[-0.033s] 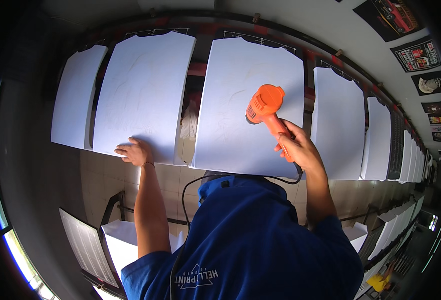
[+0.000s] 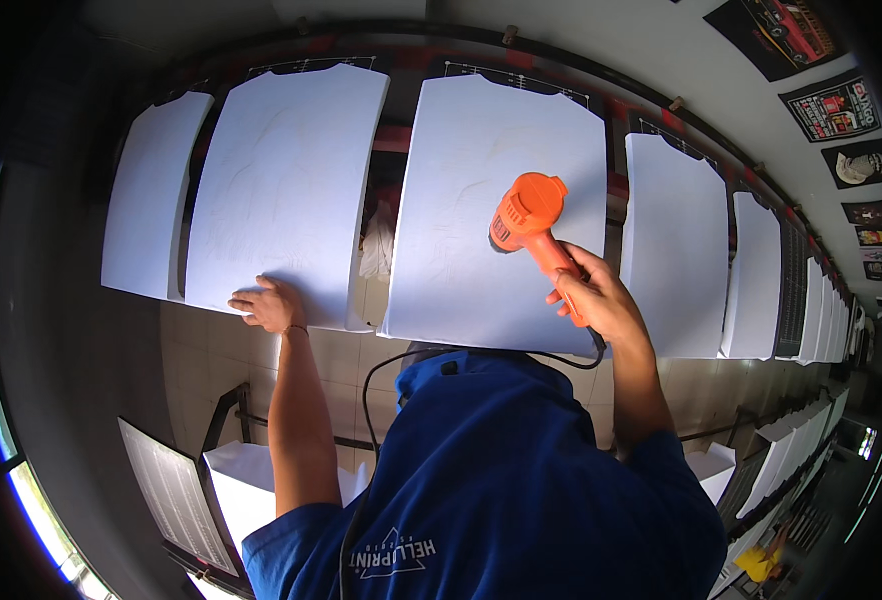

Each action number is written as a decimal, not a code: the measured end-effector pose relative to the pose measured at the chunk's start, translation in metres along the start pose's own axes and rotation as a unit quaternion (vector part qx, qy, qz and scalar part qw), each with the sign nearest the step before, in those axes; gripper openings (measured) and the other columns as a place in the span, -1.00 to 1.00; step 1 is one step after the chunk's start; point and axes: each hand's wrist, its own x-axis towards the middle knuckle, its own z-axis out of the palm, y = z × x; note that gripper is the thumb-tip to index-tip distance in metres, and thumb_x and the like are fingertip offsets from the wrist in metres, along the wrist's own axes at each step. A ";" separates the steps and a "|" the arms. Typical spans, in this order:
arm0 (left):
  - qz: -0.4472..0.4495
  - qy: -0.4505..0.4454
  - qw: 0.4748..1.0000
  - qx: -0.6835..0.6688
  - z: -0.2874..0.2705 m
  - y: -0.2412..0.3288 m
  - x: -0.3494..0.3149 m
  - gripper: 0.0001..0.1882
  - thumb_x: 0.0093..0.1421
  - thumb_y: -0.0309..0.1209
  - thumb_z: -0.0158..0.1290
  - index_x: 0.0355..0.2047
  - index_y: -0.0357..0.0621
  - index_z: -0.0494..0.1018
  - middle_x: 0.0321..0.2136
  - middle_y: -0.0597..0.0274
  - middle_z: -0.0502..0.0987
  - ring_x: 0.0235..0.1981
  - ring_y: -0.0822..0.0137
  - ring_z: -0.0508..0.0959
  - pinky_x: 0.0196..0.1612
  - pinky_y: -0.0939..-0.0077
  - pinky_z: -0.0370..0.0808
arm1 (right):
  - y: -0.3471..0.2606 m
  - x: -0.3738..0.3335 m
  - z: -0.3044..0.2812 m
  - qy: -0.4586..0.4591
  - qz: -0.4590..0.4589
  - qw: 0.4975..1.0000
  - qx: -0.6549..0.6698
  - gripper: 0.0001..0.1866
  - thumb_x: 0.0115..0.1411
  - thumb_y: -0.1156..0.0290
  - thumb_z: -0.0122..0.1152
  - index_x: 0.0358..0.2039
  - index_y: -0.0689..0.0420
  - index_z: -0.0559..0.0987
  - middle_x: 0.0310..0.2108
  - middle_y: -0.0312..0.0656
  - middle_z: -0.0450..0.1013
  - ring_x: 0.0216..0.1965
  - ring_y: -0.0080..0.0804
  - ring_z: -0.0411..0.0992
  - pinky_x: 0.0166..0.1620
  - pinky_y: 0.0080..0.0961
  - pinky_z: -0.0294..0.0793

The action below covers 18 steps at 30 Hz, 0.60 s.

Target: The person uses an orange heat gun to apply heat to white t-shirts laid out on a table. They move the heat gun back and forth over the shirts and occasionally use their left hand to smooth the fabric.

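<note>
In my right hand is an orange heat gun, fingers wrapped round its handle. Its dark nozzle points down and left over a board covered with white fabric, above the cloth and apart from it. A black cord runs from the handle's end across my front. My left hand lies with fingers spread on the lower edge of the neighbouring board with white fabric. Faint creases or lines show on both white pieces. What is under my left palm is hidden.
More white-covered boards continue to the right along a dark rail, and another stands at far left. A crumpled pale cloth hangs in the gap between the two middle boards. Behind me is a second row of panels. A person in yellow is far off.
The heat gun has shifted very slightly downward. My left hand has stayed in place on its board.
</note>
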 end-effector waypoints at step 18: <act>0.017 0.021 0.999 0.020 0.012 -0.008 0.005 -0.22 0.33 0.05 -0.32 0.34 -0.32 -0.06 0.37 -0.12 -0.08 0.24 -0.25 0.18 0.17 -0.02 0.34 | 0.004 -0.007 -0.008 0.004 -0.018 1.000 -0.017 -0.56 0.24 0.37 0.13 0.13 0.19 0.41 -0.39 -0.30 0.41 -0.48 -0.64 0.41 -0.53 -0.65 0.41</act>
